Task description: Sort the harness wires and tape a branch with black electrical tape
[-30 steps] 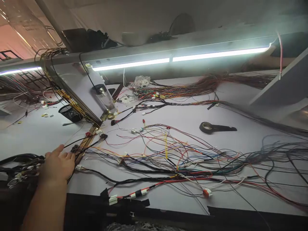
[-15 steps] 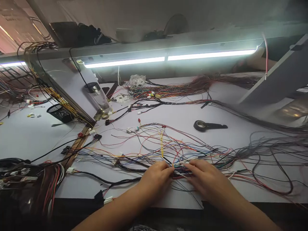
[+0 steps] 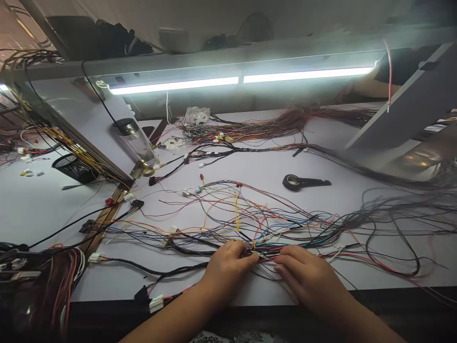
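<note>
A bundle of thin coloured wires (image 3: pixel 293 224) runs across the white table (image 3: pixel 250 169). My left hand (image 3: pixel 230 267) is closed around the bundle near its middle, thumb pressed toward the fingers. Just to the right, my right hand (image 3: pixel 309 276) rests at the same bundle with fingers stretched out and slightly apart; its thumb is hidden. White and dark wires show in the gap between the hands. Yellow wires (image 3: pixel 237 212) stand up beyond my left hand. A white connector (image 3: pixel 156 304) lies by the front edge, left of my left forearm.
A black tape roll (image 3: pixel 293 182) lies behind the wires. At the back are another wire bundle (image 3: pixel 257 131) and a clear bottle (image 3: pixel 135 140) beside the left partition. A mesh basket (image 3: pixel 76 167) stands further left. Another person's arm (image 3: pixel 374 88) shows at the back right.
The view has shifted slightly. My right hand's fingers have moved a little off the wires toward the front and look straighter. My left hand stays on the bundle.
</note>
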Motion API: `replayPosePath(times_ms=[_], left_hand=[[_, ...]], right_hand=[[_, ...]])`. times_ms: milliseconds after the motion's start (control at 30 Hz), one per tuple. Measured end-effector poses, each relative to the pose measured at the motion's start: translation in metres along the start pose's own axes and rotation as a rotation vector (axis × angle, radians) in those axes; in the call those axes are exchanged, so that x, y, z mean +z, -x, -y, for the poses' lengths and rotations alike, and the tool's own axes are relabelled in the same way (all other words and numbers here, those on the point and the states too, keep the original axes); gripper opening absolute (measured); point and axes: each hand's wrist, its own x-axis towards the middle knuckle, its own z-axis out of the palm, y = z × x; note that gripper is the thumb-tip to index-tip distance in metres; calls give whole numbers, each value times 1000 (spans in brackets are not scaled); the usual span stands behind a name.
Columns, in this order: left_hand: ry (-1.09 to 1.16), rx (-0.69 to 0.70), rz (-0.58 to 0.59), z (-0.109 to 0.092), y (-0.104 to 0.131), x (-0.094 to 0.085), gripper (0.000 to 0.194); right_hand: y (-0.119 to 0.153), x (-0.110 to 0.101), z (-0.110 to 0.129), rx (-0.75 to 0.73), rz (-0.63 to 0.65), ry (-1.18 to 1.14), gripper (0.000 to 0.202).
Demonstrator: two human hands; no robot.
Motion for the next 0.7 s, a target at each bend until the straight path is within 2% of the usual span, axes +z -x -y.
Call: replayPosePath(times_ms=[133,233,367,433,500,567,633,700], left_hand=[[34,-10,-8,1,1,0,26],[46,-17,3,0,0,-2,25],[65,-17,-26,-4,-1,-7,22],[116,-42,-25,-6,-3,-10,20],[212,-121,-26,-6,-4,-13,26],[321,-213,-23,-5,-7,-15,37],[423,-244,-24,-1,-11,-16,31],[588,-287,-27,2,-14,-18,25]], right_hand=[[-7,-3,-7,104,98,39,14],[-14,-10,-12,138,136,-27,12],[-28,-25,-10,221,108,-223,14],[-35,-25,0,234,37,-231,15],[-41,-18,20,144,-60,-156,16],[-45,-6,45,-64,-116,-84,17],[-47,3,67,-296,-111,-37,16],[-46,5,77,-415,-74,-20,16]])
